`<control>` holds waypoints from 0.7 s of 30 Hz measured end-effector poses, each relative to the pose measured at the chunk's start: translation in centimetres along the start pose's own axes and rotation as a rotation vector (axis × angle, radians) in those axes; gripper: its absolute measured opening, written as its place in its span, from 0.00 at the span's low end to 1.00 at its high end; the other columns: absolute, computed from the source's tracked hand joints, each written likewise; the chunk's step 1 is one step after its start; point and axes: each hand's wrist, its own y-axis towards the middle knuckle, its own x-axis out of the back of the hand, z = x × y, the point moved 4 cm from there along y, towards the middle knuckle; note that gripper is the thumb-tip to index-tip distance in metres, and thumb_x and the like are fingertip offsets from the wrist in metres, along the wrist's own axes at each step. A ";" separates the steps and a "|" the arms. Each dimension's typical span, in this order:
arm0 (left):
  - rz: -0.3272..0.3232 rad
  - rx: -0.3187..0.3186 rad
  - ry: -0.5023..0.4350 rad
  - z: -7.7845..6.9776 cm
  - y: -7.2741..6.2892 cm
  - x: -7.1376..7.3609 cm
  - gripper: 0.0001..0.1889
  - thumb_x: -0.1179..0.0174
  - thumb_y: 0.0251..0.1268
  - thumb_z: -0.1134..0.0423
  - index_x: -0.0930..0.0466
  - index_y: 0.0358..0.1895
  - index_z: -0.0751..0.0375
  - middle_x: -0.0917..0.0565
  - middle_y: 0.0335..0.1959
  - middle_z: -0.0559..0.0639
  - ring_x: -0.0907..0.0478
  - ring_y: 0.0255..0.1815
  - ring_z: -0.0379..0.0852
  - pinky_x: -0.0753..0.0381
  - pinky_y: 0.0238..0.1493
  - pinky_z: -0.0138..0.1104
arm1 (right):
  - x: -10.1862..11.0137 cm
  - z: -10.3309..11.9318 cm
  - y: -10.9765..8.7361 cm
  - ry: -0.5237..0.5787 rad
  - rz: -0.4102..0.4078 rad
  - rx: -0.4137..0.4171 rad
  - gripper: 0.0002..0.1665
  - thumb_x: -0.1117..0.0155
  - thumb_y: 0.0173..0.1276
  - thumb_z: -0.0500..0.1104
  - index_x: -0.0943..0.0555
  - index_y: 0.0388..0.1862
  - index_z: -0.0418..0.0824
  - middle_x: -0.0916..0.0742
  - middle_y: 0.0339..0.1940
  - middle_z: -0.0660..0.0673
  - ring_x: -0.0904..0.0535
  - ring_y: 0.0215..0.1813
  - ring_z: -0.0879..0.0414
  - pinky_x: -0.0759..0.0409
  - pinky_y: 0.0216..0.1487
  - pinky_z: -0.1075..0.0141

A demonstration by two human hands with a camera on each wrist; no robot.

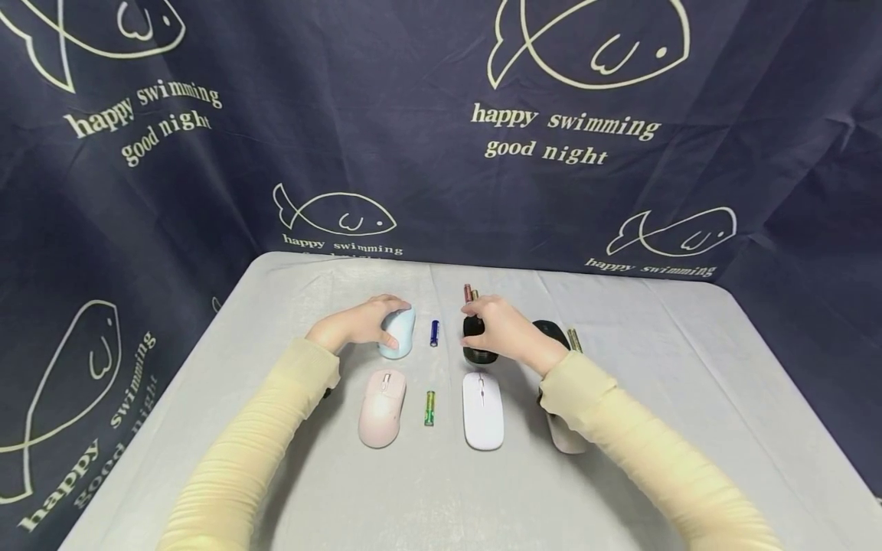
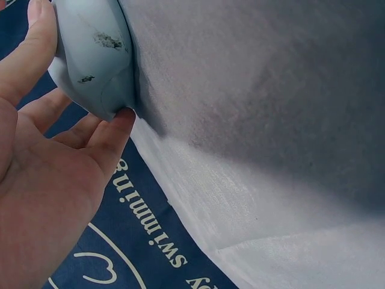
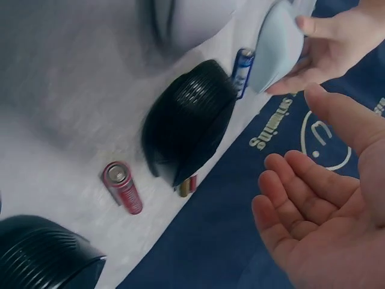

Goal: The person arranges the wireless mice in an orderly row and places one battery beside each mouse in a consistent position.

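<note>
My left hand (image 1: 358,321) grips a light blue computer mouse (image 1: 403,333) near the back of the table, thumb on one side and fingers round the other. In the left wrist view the mouse (image 2: 96,54) has dark scuffs. My right hand (image 1: 506,329) hovers over a ribbed black mouse (image 1: 480,355). A gap shows between its loosely bent fingers (image 3: 301,198) and that black mouse (image 3: 189,120) in the right wrist view. A blue battery (image 1: 435,333) lies between the two mice. Behind my right hand lie a red battery (image 1: 468,292) and a gold one (image 1: 475,295).
In front lie a pink mouse (image 1: 382,409), a green battery (image 1: 430,408) and a white mouse (image 1: 483,411). Partly under my right arm are another black mouse (image 1: 549,330), a gold battery (image 1: 574,340) and a greyish mouse (image 1: 568,438). A dark printed curtain (image 1: 441,153) hangs behind the table.
</note>
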 end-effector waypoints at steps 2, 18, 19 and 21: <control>0.000 -0.001 0.003 0.0 0.0 0.0 0.43 0.30 0.49 0.58 0.39 0.69 0.65 0.39 0.70 0.64 0.43 0.71 0.60 0.43 0.71 0.50 | 0.0 -0.5 0.2 0.006 0.004 -0.008 0.33 0.27 0.54 0.45 0.24 0.56 0.29 0.17 0.52 0.36 0.23 0.56 0.44 0.25 0.59 0.55; -0.004 -0.010 0.013 0.2 0.3 -0.2 0.42 0.30 0.50 0.59 0.39 0.69 0.66 0.38 0.70 0.64 0.45 0.71 0.60 0.45 0.71 0.50 | 0.4 -3.3 2.2 0.007 -0.061 -0.006 0.29 0.29 0.55 0.42 0.23 0.54 0.31 0.17 0.52 0.36 0.23 0.52 0.43 0.24 0.55 0.52; -0.004 -0.007 0.011 0.3 0.3 -0.2 0.42 0.30 0.50 0.59 0.39 0.69 0.65 0.39 0.70 0.63 0.45 0.71 0.60 0.45 0.71 0.50 | 0.5 -3.5 2.4 0.005 -0.065 -0.010 0.29 0.29 0.55 0.42 0.23 0.55 0.30 0.18 0.52 0.36 0.23 0.51 0.43 0.24 0.55 0.52; -0.002 -0.005 0.011 0.3 0.3 -0.2 0.41 0.30 0.50 0.59 0.39 0.69 0.66 0.39 0.70 0.63 0.45 0.72 0.60 0.45 0.72 0.50 | 0.4 -4.0 2.8 0.003 -0.072 -0.026 0.30 0.29 0.55 0.42 0.24 0.56 0.30 0.18 0.52 0.35 0.23 0.52 0.43 0.24 0.54 0.52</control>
